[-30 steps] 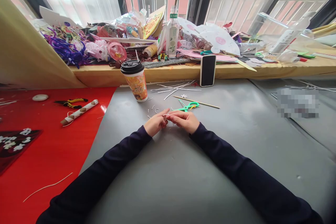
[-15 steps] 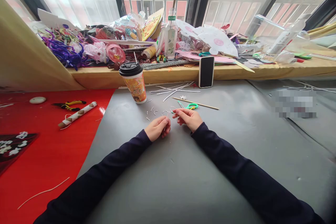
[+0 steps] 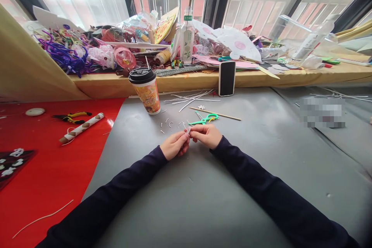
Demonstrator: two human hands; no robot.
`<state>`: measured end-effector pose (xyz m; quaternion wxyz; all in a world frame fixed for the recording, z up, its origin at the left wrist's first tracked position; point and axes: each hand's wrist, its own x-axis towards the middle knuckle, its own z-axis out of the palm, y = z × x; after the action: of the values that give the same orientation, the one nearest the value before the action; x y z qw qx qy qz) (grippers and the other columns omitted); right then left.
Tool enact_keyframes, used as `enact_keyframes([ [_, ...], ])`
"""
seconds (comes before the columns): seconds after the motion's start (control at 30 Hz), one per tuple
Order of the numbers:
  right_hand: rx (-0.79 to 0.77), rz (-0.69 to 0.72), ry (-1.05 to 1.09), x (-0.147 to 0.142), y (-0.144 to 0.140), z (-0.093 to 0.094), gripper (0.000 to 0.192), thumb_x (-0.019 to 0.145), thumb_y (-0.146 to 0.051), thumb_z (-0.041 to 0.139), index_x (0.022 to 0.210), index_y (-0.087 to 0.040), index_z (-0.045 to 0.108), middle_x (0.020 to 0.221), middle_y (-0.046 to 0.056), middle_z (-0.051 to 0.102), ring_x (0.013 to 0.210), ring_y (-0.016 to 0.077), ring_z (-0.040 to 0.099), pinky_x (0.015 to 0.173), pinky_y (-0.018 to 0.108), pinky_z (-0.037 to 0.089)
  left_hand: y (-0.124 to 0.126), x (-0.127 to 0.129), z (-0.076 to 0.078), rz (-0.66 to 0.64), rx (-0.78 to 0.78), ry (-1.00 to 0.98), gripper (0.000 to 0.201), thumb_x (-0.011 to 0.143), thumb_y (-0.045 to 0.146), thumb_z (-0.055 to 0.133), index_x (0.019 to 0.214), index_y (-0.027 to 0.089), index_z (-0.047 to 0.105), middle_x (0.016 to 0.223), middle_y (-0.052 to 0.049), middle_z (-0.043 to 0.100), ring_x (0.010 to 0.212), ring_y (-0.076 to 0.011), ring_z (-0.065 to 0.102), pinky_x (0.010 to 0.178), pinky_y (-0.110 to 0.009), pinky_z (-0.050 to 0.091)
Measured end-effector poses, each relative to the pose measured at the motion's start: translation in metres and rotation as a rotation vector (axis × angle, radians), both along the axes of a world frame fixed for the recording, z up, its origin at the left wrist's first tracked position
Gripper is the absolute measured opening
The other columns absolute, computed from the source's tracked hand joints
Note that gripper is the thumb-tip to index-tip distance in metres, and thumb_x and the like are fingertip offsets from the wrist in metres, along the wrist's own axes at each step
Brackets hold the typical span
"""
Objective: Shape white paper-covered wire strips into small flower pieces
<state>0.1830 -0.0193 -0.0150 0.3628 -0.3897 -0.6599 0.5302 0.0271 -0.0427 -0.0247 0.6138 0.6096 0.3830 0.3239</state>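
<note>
Over the grey table [image 3: 186, 201], my left hand [image 3: 175, 145] is closed, thumb against fingers, on a short thin white strip [image 3: 188, 130]. My right hand [image 3: 207, 135] pinches the strip's upper end, its fingertips meeting those of the left. Whether the strip is wire or paper I cannot make out. Just beyond my right hand lie green-handled scissors [image 3: 209, 117], their blades pointing left. Small white offcuts [image 3: 170, 124] are scattered beyond the left hand. Part of the strip is hidden by my fingers.
A paper cup [image 3: 147, 95] with a black lid stands back left. Behind the hands lie a wooden stick [image 3: 223, 114], long white strips [image 3: 186, 102] and a propped phone [image 3: 227, 79]. Pliers [image 3: 72, 117] rest on the red surface [image 3: 58, 178]. Craft materials crowd the ledge [image 3: 180, 81].
My right hand has come in slightly to the left, and the fingertips of both hands now meet at the white strip. More of the scissors shows. The view has shifted slightly.
</note>
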Motion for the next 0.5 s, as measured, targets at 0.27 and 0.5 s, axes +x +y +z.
enact_keyframes([
  [0.27, 0.007, 0.015, -0.062, 0.002, 0.000, 0.001, 0.031, 0.068, -0.043, 0.054, 0.071, -0.013, 0.064, 0.055, 0.000, 0.054, 0.049, 0.0078, 0.047, 0.050, 0.022, 0.040, 0.001, 0.001, -0.001, 0.123, -0.017, -0.039, 0.031, 0.073, 0.042, 0.048, 0.081, 0.012, 0.050, 0.058, -0.001, 0.054, 0.046, -0.0084, 0.050, 0.044, -0.020, 0.042],
  [0.5, -0.089, 0.065, -0.045, 0.001, 0.002, -0.005, 0.034, 0.066, -0.046, 0.056, 0.067, -0.012, 0.062, 0.053, -0.001, 0.052, 0.047, 0.0070, 0.047, 0.049, 0.022, 0.041, 0.007, -0.009, 0.001, 0.333, 0.211, -0.028, 0.023, 0.068, 0.030, 0.058, 0.077, 0.011, 0.064, 0.074, -0.006, 0.061, 0.060, -0.0100, 0.053, 0.060, -0.024, 0.046],
])
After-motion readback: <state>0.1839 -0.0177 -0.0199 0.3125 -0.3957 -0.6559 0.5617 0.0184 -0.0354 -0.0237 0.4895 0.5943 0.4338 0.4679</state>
